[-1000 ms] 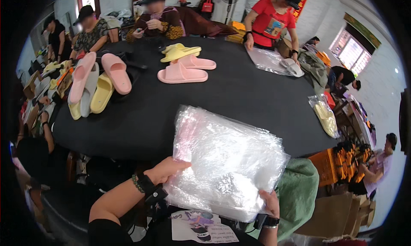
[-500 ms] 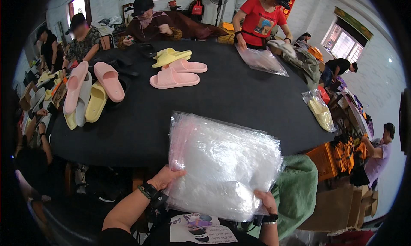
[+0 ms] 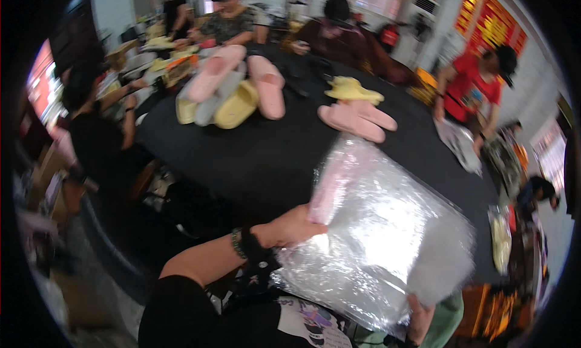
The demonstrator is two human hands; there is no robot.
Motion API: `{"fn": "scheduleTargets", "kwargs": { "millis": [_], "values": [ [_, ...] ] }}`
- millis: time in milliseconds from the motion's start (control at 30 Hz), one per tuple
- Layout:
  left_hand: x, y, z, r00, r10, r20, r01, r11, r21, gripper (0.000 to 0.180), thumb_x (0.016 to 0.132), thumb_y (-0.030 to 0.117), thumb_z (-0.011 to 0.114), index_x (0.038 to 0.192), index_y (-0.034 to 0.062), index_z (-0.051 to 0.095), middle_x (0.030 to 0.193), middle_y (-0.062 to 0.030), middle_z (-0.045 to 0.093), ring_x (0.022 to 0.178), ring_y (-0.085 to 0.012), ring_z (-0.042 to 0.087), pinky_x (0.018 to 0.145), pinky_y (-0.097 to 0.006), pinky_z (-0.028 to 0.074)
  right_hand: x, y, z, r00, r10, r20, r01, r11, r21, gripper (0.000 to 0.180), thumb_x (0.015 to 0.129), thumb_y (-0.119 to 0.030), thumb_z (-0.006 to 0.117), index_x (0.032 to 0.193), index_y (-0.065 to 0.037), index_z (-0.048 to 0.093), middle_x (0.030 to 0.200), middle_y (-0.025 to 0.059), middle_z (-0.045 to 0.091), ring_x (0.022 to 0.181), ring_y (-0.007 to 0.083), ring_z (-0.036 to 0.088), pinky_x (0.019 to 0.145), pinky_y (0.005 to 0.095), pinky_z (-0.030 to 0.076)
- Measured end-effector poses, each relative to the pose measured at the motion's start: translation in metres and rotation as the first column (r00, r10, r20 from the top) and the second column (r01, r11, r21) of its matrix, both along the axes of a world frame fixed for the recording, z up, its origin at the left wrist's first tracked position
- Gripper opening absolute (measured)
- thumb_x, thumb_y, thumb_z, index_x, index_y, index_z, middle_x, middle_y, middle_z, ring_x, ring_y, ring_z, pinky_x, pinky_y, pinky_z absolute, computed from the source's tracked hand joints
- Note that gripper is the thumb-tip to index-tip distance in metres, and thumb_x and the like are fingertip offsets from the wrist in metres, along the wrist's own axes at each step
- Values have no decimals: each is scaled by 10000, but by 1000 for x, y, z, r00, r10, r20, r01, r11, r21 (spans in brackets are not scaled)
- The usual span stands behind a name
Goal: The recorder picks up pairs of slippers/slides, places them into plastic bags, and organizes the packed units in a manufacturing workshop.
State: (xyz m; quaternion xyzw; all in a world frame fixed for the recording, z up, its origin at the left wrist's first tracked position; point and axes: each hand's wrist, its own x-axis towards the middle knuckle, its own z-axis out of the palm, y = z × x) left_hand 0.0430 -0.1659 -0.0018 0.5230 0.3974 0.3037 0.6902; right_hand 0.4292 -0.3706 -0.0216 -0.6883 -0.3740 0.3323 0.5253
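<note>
A stack of clear plastic bags [image 3: 378, 233] with a pinkish strip along one side is held in front of me, glaring with reflected light. My left hand [image 3: 296, 226] is closed on its left edge, thumb on top. At the lower right edge my right hand [image 3: 420, 318] grips the same stack, its fingers partly hidden by the plastic. Beyond the bags, a pair of pink slippers [image 3: 351, 123] lies on the black table [image 3: 254, 160], with yellow slippers [image 3: 354, 89] just behind. Further left is a heap of pink, grey and yellow slippers [image 3: 236, 105].
Across the table, a person in red [image 3: 472, 85] handles a plastic bag [image 3: 460, 147]. A bagged yellow slipper [image 3: 500, 242] lies at the right edge. Another person in black [image 3: 97, 130] works at the left. An orange crate [image 3: 475, 311] stands low at the right.
My view has swung left, so the table and slippers appear further right. The bag stack has tilted, its right side lower. Both hands keep hold of it.
</note>
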Motion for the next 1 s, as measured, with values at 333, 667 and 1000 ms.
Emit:
{"fn": "scheduleTargets", "kwargs": {
  "millis": [333,667,1000],
  "values": [
    [-77,43,-9,950,206,236,-175,974,-143,295,831,28,684,1120,-11,638,977,-66,667,842,-141,631,768,-290,520,-33,131,50,932,309,189,-338,930,145,305,868,-17,553,1138,99,631,1017,143,694,906,220,637,843,328,507],
    [-167,54,3,902,262,343,-302,951,67,276,862,22,669,1134,9,627,998,-24,653,840,-92,606,747,-258,503,-106,251,114,857,356,372,-457,859,231,404,827,-74,721,1191,44,590,1132,112,621,1020,218,556,936,338,423],
    [-233,49,38,649,564,511,-721,671,175,280,849,0,663,1127,21,634,995,-24,655,850,-111,628,779,-255,509,-222,335,159,746,666,6,-620,692,371,422,855,-136,682,1216,47,561,1134,132,628,1002,225,610,887,320,486]
  ]
}}
